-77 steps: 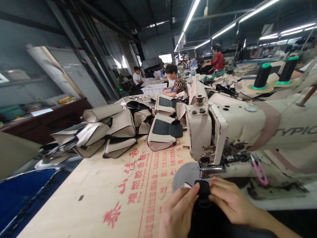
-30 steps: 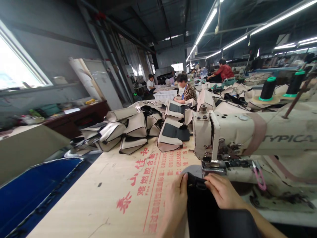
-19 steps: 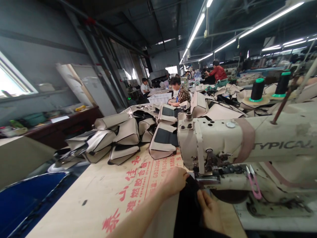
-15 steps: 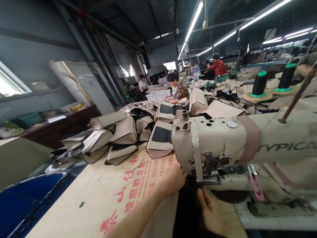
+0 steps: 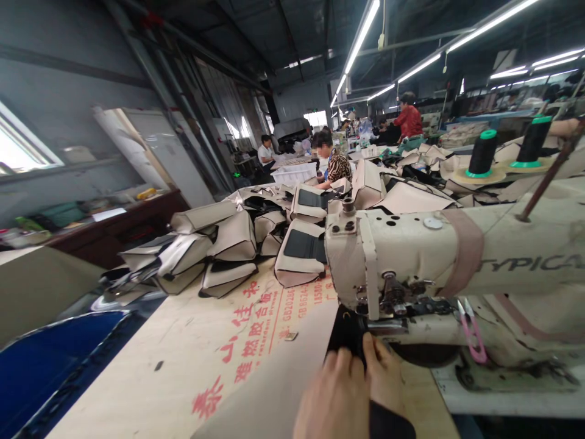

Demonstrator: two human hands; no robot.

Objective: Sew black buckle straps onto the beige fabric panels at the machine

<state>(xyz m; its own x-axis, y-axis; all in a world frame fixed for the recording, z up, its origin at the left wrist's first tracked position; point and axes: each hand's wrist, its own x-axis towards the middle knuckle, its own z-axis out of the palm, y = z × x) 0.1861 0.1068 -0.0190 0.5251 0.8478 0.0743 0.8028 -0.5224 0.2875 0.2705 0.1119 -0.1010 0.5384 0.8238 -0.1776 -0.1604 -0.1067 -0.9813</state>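
A cream sewing machine [image 5: 411, 250] stands on the table. A black fabric piece [image 5: 346, 332] lies under its needle area, with a beige panel [image 5: 283, 378] beside it. My left hand [image 5: 333, 399] rests on the fabric just in front of the machine head, fingers laid forward and flat. My right hand [image 5: 384, 378] lies close beside it on the black piece, fingers pressed down at its edge. Both hands touch each other near the presser foot.
Several beige and black sewn covers [image 5: 228, 244] are piled at the table's far end. The plywood tabletop [image 5: 219, 341] bears red printing. Pink thread snips [image 5: 473, 332] hang on the machine. Black thread cones [image 5: 482, 152] stand behind. Other people [image 5: 331, 161] sit at tables farther back.
My left hand has drawn back from beside the needle to lie next to my right hand. The black fabric has gone further under the machine head. The view shifted slightly.
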